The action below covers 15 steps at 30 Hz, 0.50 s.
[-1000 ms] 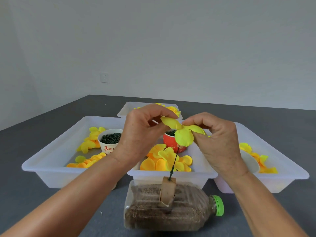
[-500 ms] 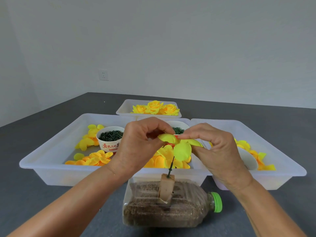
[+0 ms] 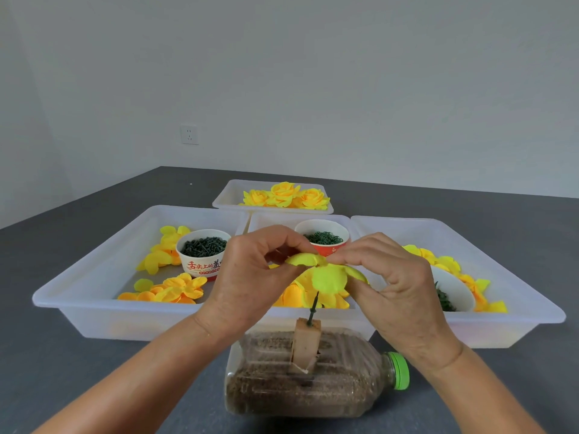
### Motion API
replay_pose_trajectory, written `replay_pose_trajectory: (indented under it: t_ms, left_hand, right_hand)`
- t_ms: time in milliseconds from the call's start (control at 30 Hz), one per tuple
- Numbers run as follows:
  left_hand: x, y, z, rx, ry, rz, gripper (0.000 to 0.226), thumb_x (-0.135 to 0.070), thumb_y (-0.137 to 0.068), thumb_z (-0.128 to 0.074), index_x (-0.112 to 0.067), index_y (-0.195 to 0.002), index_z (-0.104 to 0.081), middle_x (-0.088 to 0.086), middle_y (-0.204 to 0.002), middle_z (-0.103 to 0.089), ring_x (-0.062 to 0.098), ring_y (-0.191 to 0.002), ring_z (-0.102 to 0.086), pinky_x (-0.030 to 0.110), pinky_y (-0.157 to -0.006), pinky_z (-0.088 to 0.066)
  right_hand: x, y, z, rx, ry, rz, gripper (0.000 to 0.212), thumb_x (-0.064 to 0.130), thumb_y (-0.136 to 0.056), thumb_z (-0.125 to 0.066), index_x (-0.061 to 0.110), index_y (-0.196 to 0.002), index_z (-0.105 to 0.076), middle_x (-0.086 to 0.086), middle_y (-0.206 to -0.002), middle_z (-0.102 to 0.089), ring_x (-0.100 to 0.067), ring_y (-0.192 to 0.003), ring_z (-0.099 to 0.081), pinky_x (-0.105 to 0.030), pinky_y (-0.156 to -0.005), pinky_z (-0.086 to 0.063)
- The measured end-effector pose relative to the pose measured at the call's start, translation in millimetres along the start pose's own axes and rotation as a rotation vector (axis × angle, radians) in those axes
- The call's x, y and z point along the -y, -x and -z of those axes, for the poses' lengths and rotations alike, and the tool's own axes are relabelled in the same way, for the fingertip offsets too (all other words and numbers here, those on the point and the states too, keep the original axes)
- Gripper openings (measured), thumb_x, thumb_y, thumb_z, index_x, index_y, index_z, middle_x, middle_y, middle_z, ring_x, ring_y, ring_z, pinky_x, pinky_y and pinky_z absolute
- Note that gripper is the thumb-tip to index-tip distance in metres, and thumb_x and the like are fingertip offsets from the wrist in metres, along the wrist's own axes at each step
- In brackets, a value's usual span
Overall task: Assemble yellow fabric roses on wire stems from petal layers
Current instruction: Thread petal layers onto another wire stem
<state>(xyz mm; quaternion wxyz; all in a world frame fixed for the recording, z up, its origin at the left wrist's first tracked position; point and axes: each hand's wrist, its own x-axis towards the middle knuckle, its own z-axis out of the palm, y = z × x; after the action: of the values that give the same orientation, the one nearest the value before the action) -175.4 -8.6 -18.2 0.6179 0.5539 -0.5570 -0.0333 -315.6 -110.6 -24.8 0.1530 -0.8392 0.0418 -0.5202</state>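
Grey table and a plain white wall sit around you. Your left hand [image 3: 250, 277] pinches 1 side of the yellow-green fabric petal layer [image 3: 326, 274], and your right hand [image 3: 398, 283] pinches the other side, fingers curled tight on the cloth. The layer sits on top of the thin green wire stem [image 3: 313, 310].

Since 1 second ago, your hands have come down and the layer is lower on the stem, so less wire shows under it. That means the layer is sliding on well and is likely close to its spot.

The stem stands almost straight up, its long way running top to bottom, leaning a little to the right at the top. Its foot is stuck in the small tan block [image 3: 305, 343], which sits on the clear plastic bottle full of brown grains [image 3: 313, 377] lying on its side.

Behind are 4 white plastic trays [image 3: 94, 311] with loose yellow petals [image 3: 175, 289], and 3 finished yellow roses [image 3: 285, 195] in the far one.
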Motion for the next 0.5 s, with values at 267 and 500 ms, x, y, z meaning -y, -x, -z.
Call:
replay_pose_trajectory:
  t_ms: [267, 500]
  left_hand:
    - [-6, -1, -6, -0.031, 0.107, 0.185, 0.037, -0.007, -0.069, -0.079, -0.032, -0.09, -0.064, -0.004, -0.071, -0.067, 0.011, -0.062, -0.061, 0.028, -0.06, -0.053]
    - [-2, 6, -7, -0.022, -0.014, 0.232, 0.047, -0.017, -0.062, -0.086, -0.033, -0.097, -0.059, -0.004, -0.069, -0.064, 0.005, -0.059, -0.059, 0.029, -0.059, -0.051]
  right_hand:
    - [-12, -3, -3, 0.031, -0.453, -0.559, 0.014, 0.02, -0.079, -0.071, 0.006, -0.078, -0.071, -0.034, -0.081, -0.06, -0.015, -0.069, -0.047, -0.032, -0.067, -0.039]
    - [-12, -1, -2, 0.12, -0.522, -0.588, 0.006, 0.014, -0.081, -0.071, 0.014, -0.075, -0.072, -0.018, -0.068, -0.059, -0.016, -0.068, -0.048, -0.033, -0.067, -0.04]
